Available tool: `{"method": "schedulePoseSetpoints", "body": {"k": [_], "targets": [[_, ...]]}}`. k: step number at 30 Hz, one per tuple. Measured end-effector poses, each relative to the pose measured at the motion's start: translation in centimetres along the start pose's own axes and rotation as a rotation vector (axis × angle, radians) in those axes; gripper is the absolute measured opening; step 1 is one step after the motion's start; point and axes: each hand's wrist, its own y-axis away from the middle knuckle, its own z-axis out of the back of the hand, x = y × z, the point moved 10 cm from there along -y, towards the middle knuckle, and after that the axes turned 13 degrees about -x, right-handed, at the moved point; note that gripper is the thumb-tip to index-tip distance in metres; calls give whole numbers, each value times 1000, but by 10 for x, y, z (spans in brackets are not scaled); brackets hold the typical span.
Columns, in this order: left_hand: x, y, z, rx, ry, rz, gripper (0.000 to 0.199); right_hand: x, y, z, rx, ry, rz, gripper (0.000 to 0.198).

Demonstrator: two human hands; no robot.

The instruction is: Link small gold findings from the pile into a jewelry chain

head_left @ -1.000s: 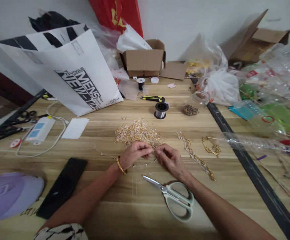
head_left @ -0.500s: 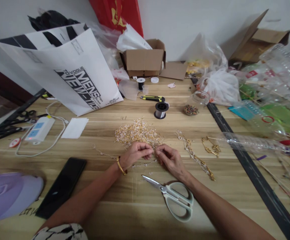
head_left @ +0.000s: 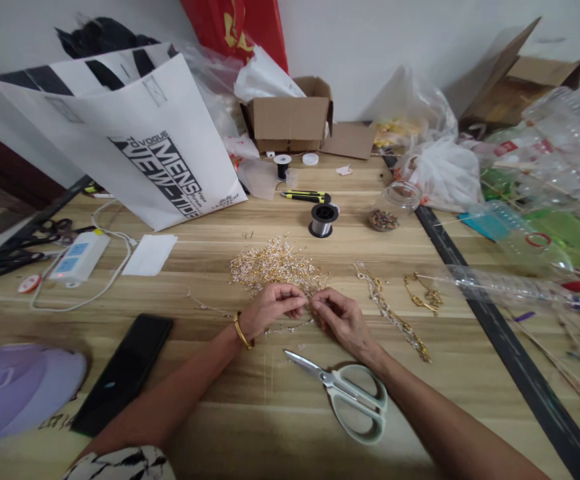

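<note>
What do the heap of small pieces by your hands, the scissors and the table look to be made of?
Heap of small pieces: likely gold- and silver-toned metal, going by the glinting bits. Scissors: shiny steel blades, matte pale plastic handles. Table: wood-grain top, possibly laminate.

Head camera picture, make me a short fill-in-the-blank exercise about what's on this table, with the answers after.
1. The scissors lie just in front of the person's ____ hand.
2. The left hand wears a gold ____ at the wrist.
3. The black phone lies flat beside the person's ____ forearm.
4. Both hands meet at the near edge of a heap of small ____-coloured pieces.

Missing words: right; bangle; left; gold
</note>
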Motion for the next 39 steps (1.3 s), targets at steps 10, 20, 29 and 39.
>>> {"method": "schedulePoseSetpoints", "body": {"k": [10, 20, 29, 39], "targets": [[2, -1, 0, 3, 26, 3, 24, -3, 0, -1, 5, -25, -20, 25], [2, -1, 0, 6, 37, -2, 25, -3, 0, -1, 6, -31, -13, 25], [1, -1, -1, 10, 27, 0, 26, -3, 1, -1, 10, -41, -14, 23], [1, -1, 0, 11, 20, -4, 25, -2, -1, 1, -14, -44, -29, 27]]}}
